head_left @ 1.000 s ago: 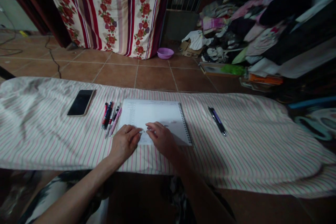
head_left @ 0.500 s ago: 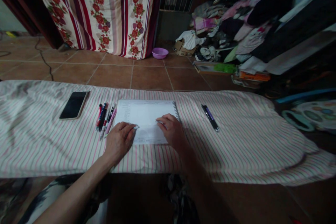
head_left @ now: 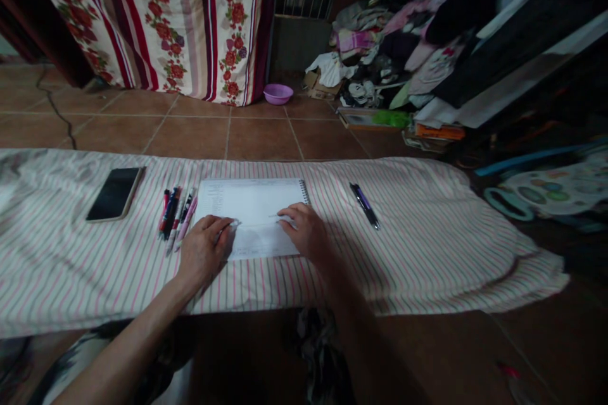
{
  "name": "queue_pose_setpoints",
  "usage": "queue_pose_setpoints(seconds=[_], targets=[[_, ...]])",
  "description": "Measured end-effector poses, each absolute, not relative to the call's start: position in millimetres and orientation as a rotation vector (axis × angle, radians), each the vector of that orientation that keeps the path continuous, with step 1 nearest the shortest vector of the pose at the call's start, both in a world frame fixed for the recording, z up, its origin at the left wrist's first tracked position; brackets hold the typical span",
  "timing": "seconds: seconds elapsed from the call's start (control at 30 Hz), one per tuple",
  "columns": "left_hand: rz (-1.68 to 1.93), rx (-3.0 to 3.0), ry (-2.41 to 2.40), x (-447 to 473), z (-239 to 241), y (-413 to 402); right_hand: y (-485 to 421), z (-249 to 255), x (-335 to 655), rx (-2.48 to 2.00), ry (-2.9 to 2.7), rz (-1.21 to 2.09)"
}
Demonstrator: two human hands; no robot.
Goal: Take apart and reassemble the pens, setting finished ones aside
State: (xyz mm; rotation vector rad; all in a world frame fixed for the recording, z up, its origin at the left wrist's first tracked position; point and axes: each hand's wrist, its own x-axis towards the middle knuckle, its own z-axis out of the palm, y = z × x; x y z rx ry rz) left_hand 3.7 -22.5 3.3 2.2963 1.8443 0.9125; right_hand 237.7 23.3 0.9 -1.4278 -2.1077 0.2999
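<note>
A spiral notebook [head_left: 251,205] lies open on a striped cloth [head_left: 427,240]. My left hand [head_left: 202,254] rests at the notebook's lower left corner, its fingers closed on a small white piece that looks like a pen cap [head_left: 233,224]. On the page's right side, my right hand [head_left: 306,233] is closed on a thin pen [head_left: 274,216] whose tip points left over the paper. Several pens [head_left: 175,218] lie side by side just left of the notebook.
A black phone [head_left: 114,193] lies on the cloth at the left, and a dark pen [head_left: 365,205] to the right of the notebook. Beyond are a tiled floor, a purple bowl [head_left: 278,93], a floral curtain [head_left: 190,19] and piled clothes [head_left: 418,44].
My hands were together at the notebook's lower edge and have drawn apart: the right one moved right and up onto the page, the left stayed at the corner. The view shifted rightwards.
</note>
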Motion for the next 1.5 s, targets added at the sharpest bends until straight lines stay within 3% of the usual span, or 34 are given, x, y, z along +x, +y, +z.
queue_pose_setpoints(seconds=[1.07, 1.2, 1.5], targets=[[0.859, 2.200, 1.849, -0.2, 5.1, -25.4, 15.3, 11.6, 215.1, -1.422, -2.248, 0.149], [0.875, 2.199, 1.843, -0.4, 4.8, -24.9, 14.7, 14.3, 214.0, -1.397, -2.073, 0.313], [0.914, 2.185, 1.859, 1.3, 5.6, -22.7, 18.5, 10.8, 204.7, -1.188, -1.532, 1.128]])
